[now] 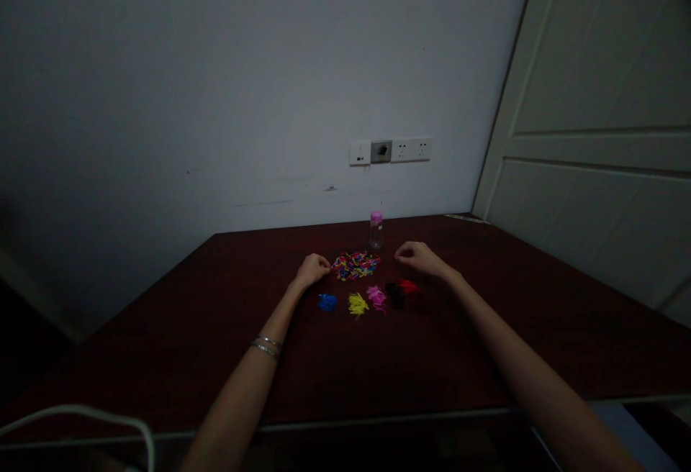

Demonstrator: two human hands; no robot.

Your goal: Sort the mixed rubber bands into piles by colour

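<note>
A mixed pile of small coloured bands (356,265), which look like little elastics, lies on the dark red table. At its left edge is my left hand (314,269), fingers pinched together beside the bands; what they hold, if anything, is too small to make out. My right hand (419,257) is right of the pile and apart from it, fingertips closed, contents hidden. Nearer to me lie sorted heaps: blue bands (327,302), yellow bands (357,304), pink bands (376,298), black bands (395,294) and red bands (409,286).
A clear bottle with a pink cap (376,231) stands behind the mixed pile. The table (216,299) meets a pale wall with sockets (411,150). A white cable (97,414) crosses the front left edge. A white panelled door (588,148) is at the right.
</note>
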